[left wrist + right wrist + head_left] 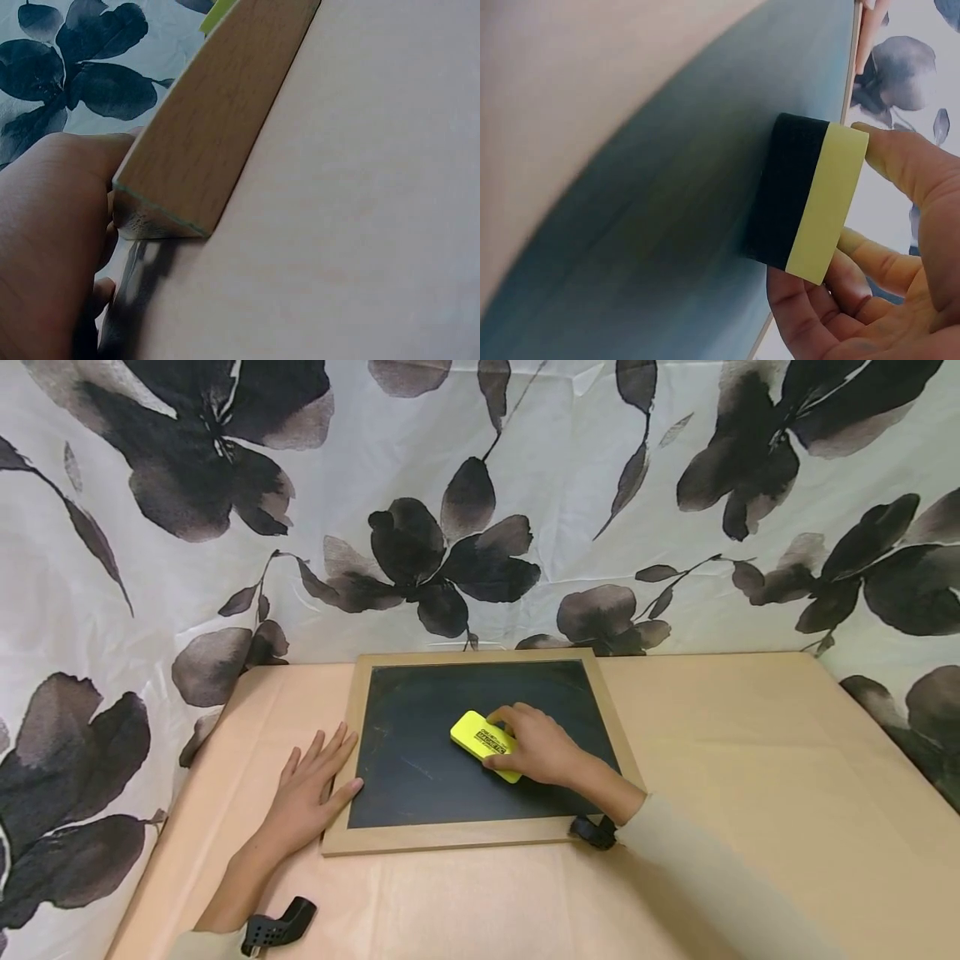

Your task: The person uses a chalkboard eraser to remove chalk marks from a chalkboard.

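A small chalkboard (420, 793) in a light wooden frame (450, 837) lies on the table, with faint pale marks on its dark face. My right hand (542, 745) grips a yellow board eraser (474, 732) by its sides, over the middle of the board. In the right wrist view the eraser (829, 202) shows a dark felt layer facing the board, with thumb and fingers around the yellow part. My left hand (311, 793) rests with straight, spread fingers along the left side of the frame, thumb on its edge. The left wrist view shows the frame's corner (202, 135) beside that hand.
The table (750, 760) has a light wood-coloured surface. Behind it and along the sides hangs a white cloth (570, 485) with dark flowers. A black wrist device (279, 927) sits on the left wrist, another (594, 832) on the right.
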`<move>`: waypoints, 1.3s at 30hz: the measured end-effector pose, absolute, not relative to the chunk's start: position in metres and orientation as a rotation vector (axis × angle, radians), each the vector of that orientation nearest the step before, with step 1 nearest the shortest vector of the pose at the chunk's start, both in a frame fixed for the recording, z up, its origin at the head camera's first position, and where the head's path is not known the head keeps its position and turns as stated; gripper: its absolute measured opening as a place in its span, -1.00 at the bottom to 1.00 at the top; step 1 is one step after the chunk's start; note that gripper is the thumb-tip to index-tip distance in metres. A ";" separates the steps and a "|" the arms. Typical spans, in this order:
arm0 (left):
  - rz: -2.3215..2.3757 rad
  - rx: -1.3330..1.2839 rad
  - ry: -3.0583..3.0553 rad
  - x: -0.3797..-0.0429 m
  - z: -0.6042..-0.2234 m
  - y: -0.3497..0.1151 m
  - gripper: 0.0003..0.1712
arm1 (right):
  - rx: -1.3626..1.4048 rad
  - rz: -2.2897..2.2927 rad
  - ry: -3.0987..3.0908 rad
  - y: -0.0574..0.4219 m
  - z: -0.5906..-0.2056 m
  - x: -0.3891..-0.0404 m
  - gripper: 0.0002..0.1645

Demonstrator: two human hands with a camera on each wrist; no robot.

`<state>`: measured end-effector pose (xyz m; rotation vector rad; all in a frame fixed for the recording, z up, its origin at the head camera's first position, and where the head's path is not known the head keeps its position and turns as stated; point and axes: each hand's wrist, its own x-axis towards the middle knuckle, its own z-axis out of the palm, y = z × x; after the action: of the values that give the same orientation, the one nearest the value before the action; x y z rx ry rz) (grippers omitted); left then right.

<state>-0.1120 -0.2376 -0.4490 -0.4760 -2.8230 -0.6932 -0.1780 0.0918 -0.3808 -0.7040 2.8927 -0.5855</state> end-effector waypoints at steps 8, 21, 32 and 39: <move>-0.710 -0.480 -2.824 -0.111 -0.452 -0.237 -0.24 | -0.659 -0.649 2.917 0.141 -0.384 -0.172 -0.27; -0.705 -0.483 -2.833 -0.111 -0.452 -0.237 -0.23 | -0.578 -0.696 2.891 0.197 -0.387 -0.157 -0.26; -0.716 -0.499 -2.822 -0.111 -0.447 -0.236 -0.24 | -0.627 -0.863 2.850 0.208 -0.390 -0.155 -0.28; -0.712 -0.495 -2.828 -0.111 -0.446 -0.236 -0.24 | -0.718 -0.862 2.852 0.195 -0.388 -0.158 -0.30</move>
<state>-0.1105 -0.2356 -0.4462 -0.4949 -2.8282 -0.7120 -0.1577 0.1945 -0.3878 -0.7178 2.8521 -0.8616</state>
